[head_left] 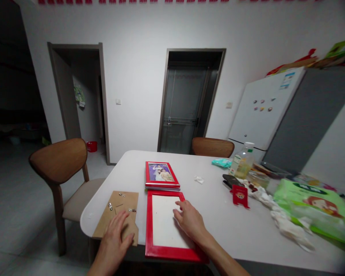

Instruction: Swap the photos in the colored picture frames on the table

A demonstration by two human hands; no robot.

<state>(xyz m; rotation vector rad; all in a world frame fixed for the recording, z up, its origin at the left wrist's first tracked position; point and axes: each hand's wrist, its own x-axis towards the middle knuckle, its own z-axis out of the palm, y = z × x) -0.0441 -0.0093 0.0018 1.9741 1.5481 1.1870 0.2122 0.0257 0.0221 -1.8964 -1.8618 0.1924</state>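
A red picture frame [149, 230] lies at the table's front edge with a plain white panel [163, 222] inside it. My right hand [189, 218] rests over the frame's right side, fingers apart and holding nothing. To the left lies a brown backing board [103, 222] with several small metal clips [110, 207] and thin pins on it. Over that board's lower part is my left hand [116, 234], its fingers spread and nothing in them. Just behind the red frame, another red frame with a photo [161, 172] sits on top of a stack.
On the white table [212, 226] are a crumpled tissue [199, 179], a dark phone [231, 181], a small red stand [240, 195], a plastic bottle [242, 161] and a green tissue pack [313, 203]. Wooden chairs stand at left [60, 161] and behind [212, 147].
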